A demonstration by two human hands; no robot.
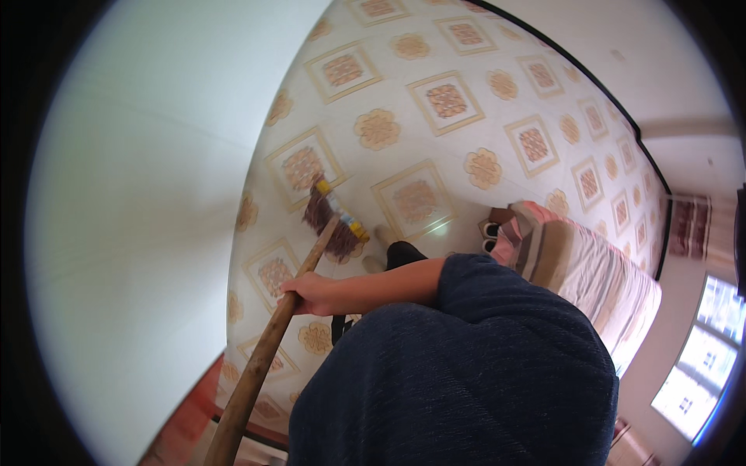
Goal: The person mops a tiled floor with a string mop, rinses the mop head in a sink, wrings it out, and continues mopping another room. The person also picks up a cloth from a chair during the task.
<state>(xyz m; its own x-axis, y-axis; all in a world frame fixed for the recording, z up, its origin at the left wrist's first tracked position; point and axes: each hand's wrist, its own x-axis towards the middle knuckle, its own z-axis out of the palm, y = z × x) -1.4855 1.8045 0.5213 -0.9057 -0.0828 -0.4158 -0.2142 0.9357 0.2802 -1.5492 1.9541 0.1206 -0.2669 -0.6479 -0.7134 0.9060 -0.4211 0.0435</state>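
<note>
My right hand (306, 294) is closed around the lower part of a long wooden handle (256, 373), which slants from the bottom edge up to a broom or mop head. This head (335, 221) has purplish-brown strands and a band with yellow ends, and rests on the patterned floor (431, 145) close to the pale wall. My left hand is out of view, and so is the handle's upper end. Just right of the head, my feet (384, 236) stand on the floor, partly hidden by my arm and dark blue shirt.
At the right stands a bed or padded seat with a striped cover (588, 262). Dark shoes (491, 230) and pink cloth or paper (507, 236) lie by its near end. A large pale wall or panel (140, 221) borders the floor at left, with a reddish edge (192, 408) below. A window (699, 355) is at far right.
</note>
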